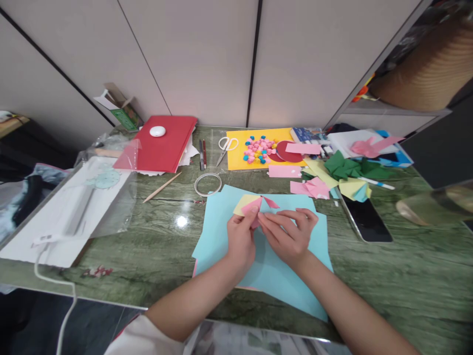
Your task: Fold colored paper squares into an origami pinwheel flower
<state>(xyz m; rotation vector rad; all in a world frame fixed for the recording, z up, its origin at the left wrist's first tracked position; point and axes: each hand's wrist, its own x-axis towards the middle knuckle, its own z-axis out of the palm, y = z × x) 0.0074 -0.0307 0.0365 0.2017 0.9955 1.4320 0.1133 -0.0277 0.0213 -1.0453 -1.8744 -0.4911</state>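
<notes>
Between my two hands is a small piece of folded paper [247, 203], yellow on one side and pink in the middle, with a darker pink flap sticking out on the right. My left hand [241, 239] pinches its lower left part between thumb and fingers. On the right, my right hand [290, 234] has its thumb and index finger closed on the lower edge of the paper, with the other fingers loosely bent. Both hands are above light blue sheets of paper [225, 212] stacked on the green table. My fingers hide the paper's lower part.
Behind the sheets are white scissors [228, 144], a yellow sheet [236, 162] with small coloured paper pieces, and a metal ring [207, 184]. A phone [365, 217] and green folded paper [342, 166] lie right. Left are a wooden stick [161, 187], red folder [162, 148] and power strip [79, 207].
</notes>
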